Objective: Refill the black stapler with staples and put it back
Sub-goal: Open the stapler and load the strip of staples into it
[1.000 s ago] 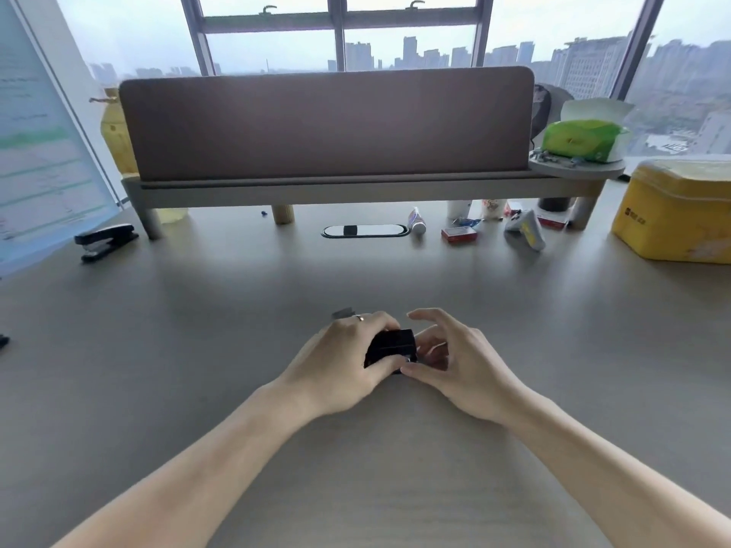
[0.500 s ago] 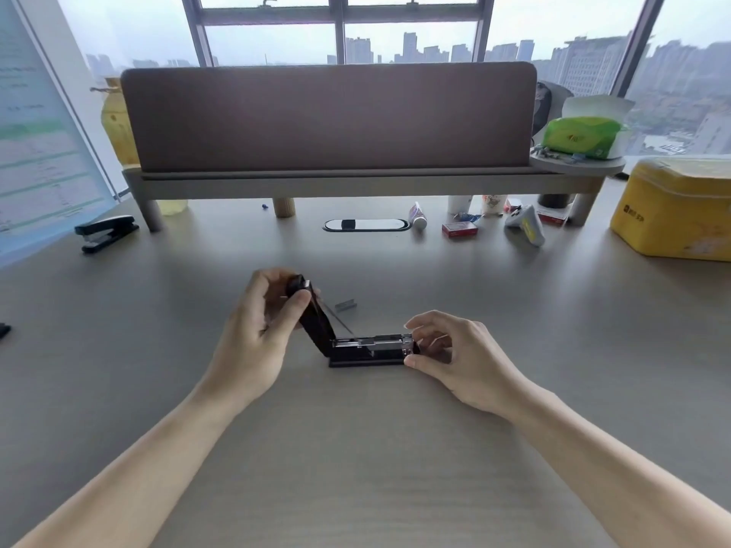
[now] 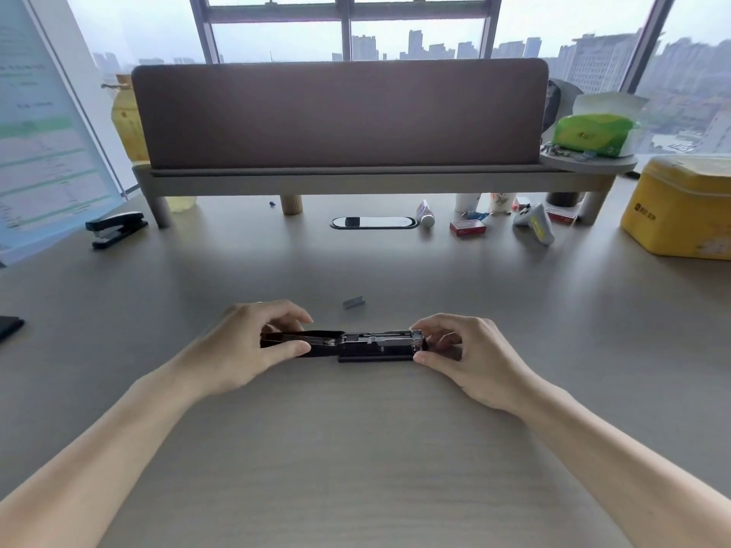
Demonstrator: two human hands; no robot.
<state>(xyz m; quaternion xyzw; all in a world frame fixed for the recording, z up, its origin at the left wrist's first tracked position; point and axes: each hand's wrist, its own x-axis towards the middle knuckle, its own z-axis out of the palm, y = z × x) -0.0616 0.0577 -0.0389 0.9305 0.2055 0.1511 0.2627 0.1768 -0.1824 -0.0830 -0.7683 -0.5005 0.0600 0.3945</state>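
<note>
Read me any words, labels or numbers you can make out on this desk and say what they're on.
None can be read.
Yellow tin: dark mark and characters, blurred.
Green tissue pack: small logo, blurred.
Poster: lines too small.
Red box: print too small.

Two bare forearms reach forward from the bottom corners and converge toward the middle. The left hand [image 3: 245,346] is palm-down, thumb extended along the near side and fingers curled over the far side, pinching the black stapler [image 3: 358,345] at its left end. The right hand [image 3: 470,355] mirrors it, thumb low at the near side, fingers bent above, gripping the stapler's right end. Both wrists are straight.
</note>
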